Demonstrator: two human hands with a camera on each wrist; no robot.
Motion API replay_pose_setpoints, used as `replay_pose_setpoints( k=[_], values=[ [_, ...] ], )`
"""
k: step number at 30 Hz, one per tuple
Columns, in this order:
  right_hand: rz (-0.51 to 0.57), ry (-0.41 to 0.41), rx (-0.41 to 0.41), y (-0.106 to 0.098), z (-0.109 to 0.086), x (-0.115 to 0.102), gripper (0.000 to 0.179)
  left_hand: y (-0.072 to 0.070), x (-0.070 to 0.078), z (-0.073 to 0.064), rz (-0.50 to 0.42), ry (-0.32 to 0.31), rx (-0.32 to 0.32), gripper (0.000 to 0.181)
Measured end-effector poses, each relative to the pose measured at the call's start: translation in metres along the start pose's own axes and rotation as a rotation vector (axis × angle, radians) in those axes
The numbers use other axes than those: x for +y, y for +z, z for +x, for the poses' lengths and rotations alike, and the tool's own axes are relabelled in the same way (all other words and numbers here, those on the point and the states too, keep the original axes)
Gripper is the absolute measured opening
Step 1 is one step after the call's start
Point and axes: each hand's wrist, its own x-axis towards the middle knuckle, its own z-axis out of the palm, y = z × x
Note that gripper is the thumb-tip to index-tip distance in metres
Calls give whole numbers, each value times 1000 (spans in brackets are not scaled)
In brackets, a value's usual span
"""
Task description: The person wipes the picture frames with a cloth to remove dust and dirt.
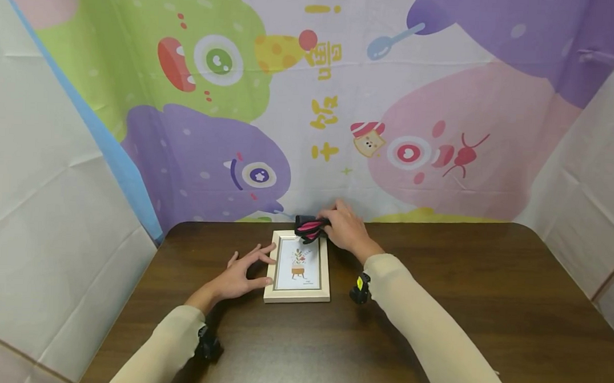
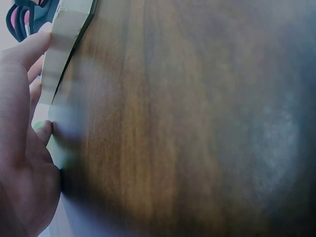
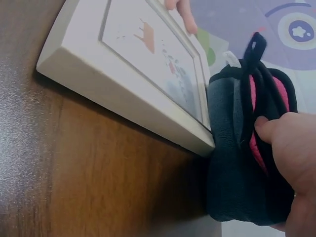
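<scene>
A white picture frame (image 1: pixel 298 267) with a small plant print lies flat on the dark wooden table (image 1: pixel 461 312). My left hand (image 1: pixel 242 271) rests with spread fingers against the frame's left edge (image 2: pixel 59 54). My right hand (image 1: pixel 344 227) grips a black and pink cloth pad (image 1: pixel 309 227) at the frame's far end. In the right wrist view the pad (image 3: pixel 247 163) sits pressed on the frame's top corner (image 3: pixel 148 74), with my thumb (image 3: pixel 269 129) on it.
A cartoon monster backdrop (image 1: pixel 311 100) hangs just behind the table's far edge. White sheets (image 1: pixel 44 203) close in both sides. Bare tabletop stretches to the right of the frame.
</scene>
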Motion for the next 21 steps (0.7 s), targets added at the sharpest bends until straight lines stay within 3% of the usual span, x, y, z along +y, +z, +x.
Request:
replay_pose_setpoints(
  k=[6, 17, 21],
  values=[
    [-67, -6, -37, 5, -1, -1, 26, 1, 0, 0, -4, 3, 0, 41],
    [-9, -12, -110, 10, -2, 0, 26, 0, -1, 1, 2, 5, -2, 42],
    [-11, -64, -180, 10, -4, 1, 28, 0, 0, 0, 3, 19, 5, 41]
  ],
)
